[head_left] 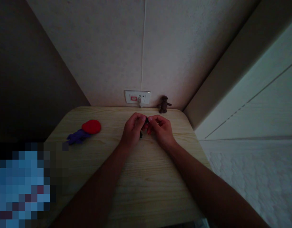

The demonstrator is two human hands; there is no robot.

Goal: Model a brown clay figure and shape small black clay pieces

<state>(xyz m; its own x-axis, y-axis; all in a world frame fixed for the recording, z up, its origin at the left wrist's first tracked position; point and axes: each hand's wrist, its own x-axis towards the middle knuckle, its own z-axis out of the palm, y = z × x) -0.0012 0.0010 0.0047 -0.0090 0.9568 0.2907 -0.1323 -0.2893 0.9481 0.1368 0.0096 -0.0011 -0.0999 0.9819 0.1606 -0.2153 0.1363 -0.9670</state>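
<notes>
My left hand [133, 128] and my right hand [161, 129] meet above the middle of the wooden tabletop. Thumbs and fingers of both pinch a small black piece [146, 120], which looks like modelling clay; its shape is mostly hidden. Just below my left fingers, another small black bit [141, 135] shows, partly covered by the hand. A brown bear-like figure [164, 104] stands upright at the back right, beyond my right hand. To the left lies a flat red round piece [91, 126], touching a purple piece with several prongs [78, 136].
The light wooden tabletop [141, 183] has rounded back corners and sits against the wall. Behind my hands is a wall socket [137, 97] with a white plug [140, 102] in it. A pale panel rises on the right. The lower left corner is pixelated.
</notes>
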